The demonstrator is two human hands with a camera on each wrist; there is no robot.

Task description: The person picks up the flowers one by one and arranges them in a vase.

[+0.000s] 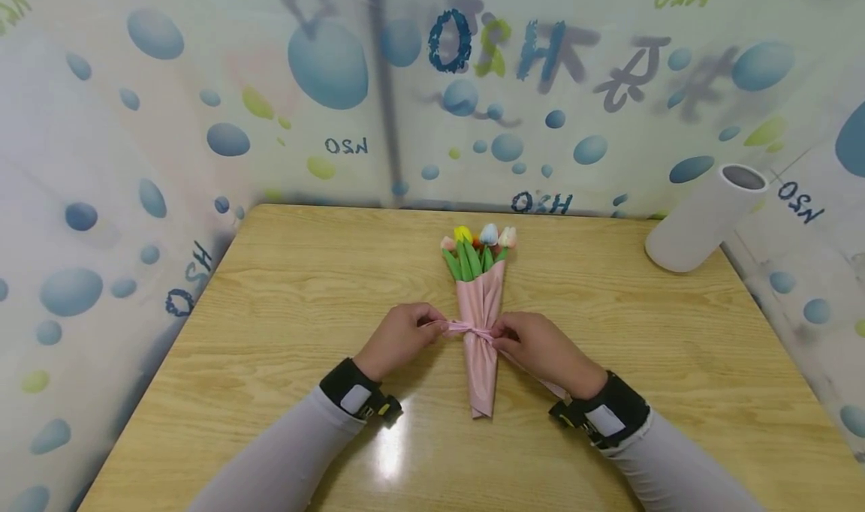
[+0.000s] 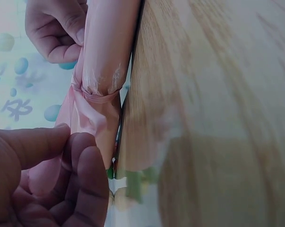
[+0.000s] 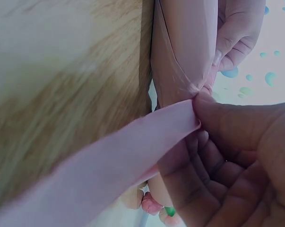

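A bouquet of tulips (image 1: 471,260) in pink wrapping paper (image 1: 481,380) lies on the table, blooms toward the far edge. Round its middle runs a pink ribbon (image 1: 466,327), crossed at the front. The left hand (image 1: 403,339) pinches one part of the ribbon left of the bouquet, between thumb and fingers. On the other side, the right hand (image 1: 544,350) pinches the ribbon close against the wrapping. From the right hand a long ribbon tail (image 3: 104,161) trails across the right wrist view. In the left wrist view the ribbon's crossing (image 2: 78,90) sits tight on the paper.
A white cylindrical vase (image 1: 703,219) stands at the table's back right corner. The wooden table (image 1: 304,272) meets a wall covering (image 1: 257,84) printed with blue and green drops at its far edge.
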